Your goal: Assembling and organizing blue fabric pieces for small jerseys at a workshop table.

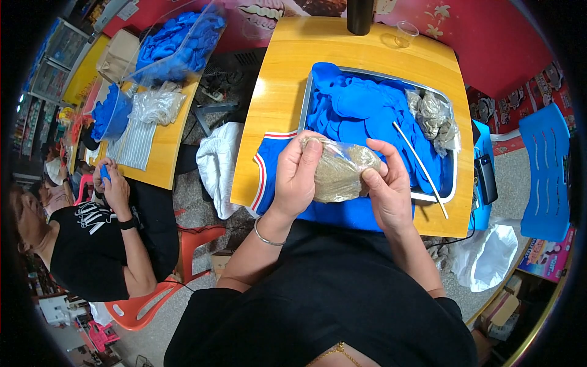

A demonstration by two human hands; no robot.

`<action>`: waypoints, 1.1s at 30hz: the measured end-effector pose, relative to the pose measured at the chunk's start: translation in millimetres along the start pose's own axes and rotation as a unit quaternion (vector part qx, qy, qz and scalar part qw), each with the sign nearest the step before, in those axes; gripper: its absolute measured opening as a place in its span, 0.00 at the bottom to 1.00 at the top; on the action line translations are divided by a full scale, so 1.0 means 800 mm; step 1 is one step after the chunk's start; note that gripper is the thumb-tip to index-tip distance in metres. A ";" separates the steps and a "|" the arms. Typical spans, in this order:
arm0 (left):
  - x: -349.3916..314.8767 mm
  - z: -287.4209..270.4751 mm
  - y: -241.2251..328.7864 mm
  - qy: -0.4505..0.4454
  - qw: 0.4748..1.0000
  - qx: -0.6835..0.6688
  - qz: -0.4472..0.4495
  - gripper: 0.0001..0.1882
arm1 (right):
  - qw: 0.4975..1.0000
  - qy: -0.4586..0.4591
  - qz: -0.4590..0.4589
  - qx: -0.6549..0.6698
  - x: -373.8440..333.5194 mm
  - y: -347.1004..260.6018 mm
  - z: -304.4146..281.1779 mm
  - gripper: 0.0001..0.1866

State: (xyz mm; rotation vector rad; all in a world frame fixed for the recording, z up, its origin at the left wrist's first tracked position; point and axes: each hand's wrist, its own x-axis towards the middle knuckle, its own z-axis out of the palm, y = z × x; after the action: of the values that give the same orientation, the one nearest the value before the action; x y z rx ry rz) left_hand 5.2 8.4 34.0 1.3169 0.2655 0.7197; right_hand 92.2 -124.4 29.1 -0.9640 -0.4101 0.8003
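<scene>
A clear plastic bag (338, 177) full of brownish, grainy material is held above the near edge of the table. My left hand (296, 174) grips its left side, thumb on top. At its right end, the fingers and thumb of my right hand (391, 192) pinch the bunched plastic. Just beyond my hands stands a metal tray (454, 168) heaped with flat blue pieces (370, 113). Small filled bags (435, 116) lie in its right part. A thin white stick (422, 160) rests across the tray's right side. Blue cloth with red-and-white trim (263, 174) lies under my left forearm.
A black bottle (359, 17) and a clear cup (406, 34) stand at the table's far edge. To the left, a co-worker (92, 232) sits beside another table (160, 168) with bins of blue pieces (180, 46). A blue chair (544, 171) stands right.
</scene>
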 end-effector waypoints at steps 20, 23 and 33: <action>-0.024 0.022 -0.032 -0.017 0.932 -0.244 -0.267 0.14 | 0.991 0.048 -0.034 -0.122 0.004 0.001 -0.019 0.17; -0.040 0.014 -0.027 -0.043 0.947 -0.157 -0.278 0.14 | 0.982 0.020 -0.001 -0.186 -0.012 0.001 -0.022 0.18; -0.058 0.000 -0.010 -0.179 0.923 -0.128 -0.315 0.19 | 0.879 -0.189 -0.127 -0.420 -0.046 0.013 -0.017 0.52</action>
State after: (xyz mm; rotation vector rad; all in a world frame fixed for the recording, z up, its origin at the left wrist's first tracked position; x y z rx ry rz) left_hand -27.7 -21.0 16.7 1.0017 0.2678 -0.0375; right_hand 72.5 -156.7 14.7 -1.5142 -1.2708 0.5545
